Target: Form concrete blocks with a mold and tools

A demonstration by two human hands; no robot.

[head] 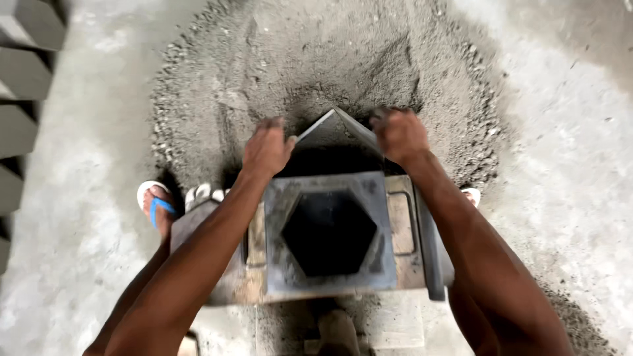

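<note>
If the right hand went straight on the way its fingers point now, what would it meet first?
Most likely the grey gravel pile. The right hand grips the metal scoop with its fingers pointing away from the person, and the pile lies just beyond, though depth is unclear.

Dull grey metal mould (pixel 330 234), matt, scuffed, with rusty brown patches on its side plates. Loose, grainy grey sand-and-gravel heap (pixel 316 59), coarse pebbles at its rim. Rough, dusty concrete floor (pixel 86 198). Matt grey cast blocks (pixel 20 72). Smooth blue-strapped rubber sandal (pixel 153 198).
</note>
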